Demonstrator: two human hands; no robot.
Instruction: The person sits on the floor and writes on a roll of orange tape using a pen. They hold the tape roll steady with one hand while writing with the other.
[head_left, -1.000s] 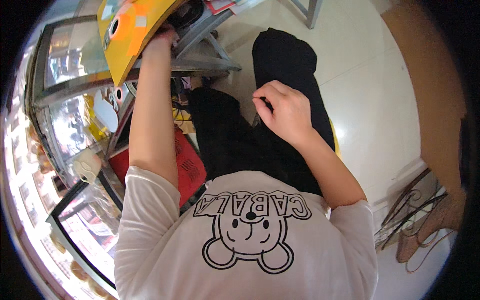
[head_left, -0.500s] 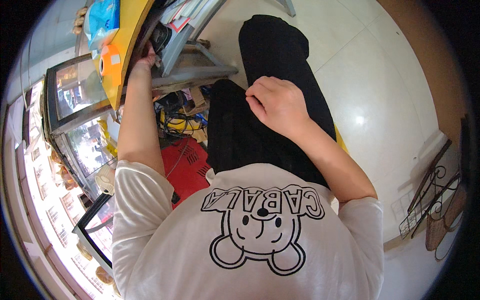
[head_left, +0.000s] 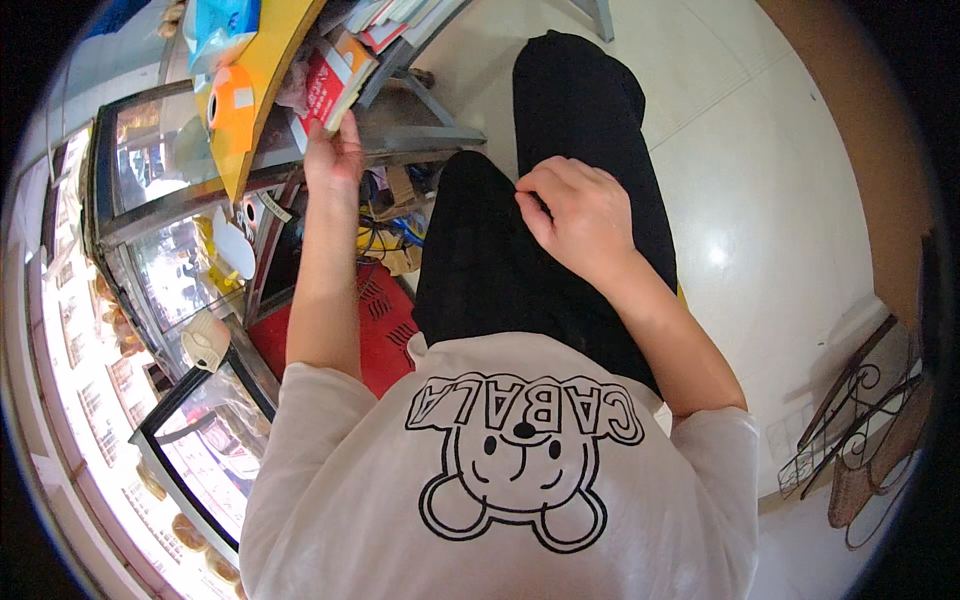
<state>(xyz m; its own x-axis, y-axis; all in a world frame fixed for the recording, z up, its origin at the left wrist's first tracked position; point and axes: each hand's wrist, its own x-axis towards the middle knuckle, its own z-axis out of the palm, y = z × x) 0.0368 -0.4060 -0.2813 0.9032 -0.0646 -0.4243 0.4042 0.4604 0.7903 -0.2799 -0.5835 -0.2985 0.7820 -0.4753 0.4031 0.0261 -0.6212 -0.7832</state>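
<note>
Under the yellow tabletop, my left hand (head_left: 335, 158) is closed on the near edge of a red, orange and white book (head_left: 328, 88) with pale page edges. The book sits tilted in the space below the tabletop, beside a stack of books and papers (head_left: 392, 22). A crumpled clear plastic piece (head_left: 293, 92) lies against its left side. My right hand (head_left: 580, 212) rests on my thigh over black trousers, its fingers loosely curled in, with nothing seen in it; the fingertips are partly hidden.
The yellow tabletop (head_left: 240, 130) carries an orange round object (head_left: 232, 98) and a blue package (head_left: 225, 25). A grey metal frame (head_left: 440, 130) stands below it. Cables (head_left: 385, 240) and a red slotted panel (head_left: 375, 310) lie lower. A glass case (head_left: 165, 160) stands left; a dark metal rack (head_left: 865, 400) stands right.
My left hand has come back from deeper under the tabletop toward me and rightward, and the red book now shows in it. My right hand has shifted slightly right with my legs.
</note>
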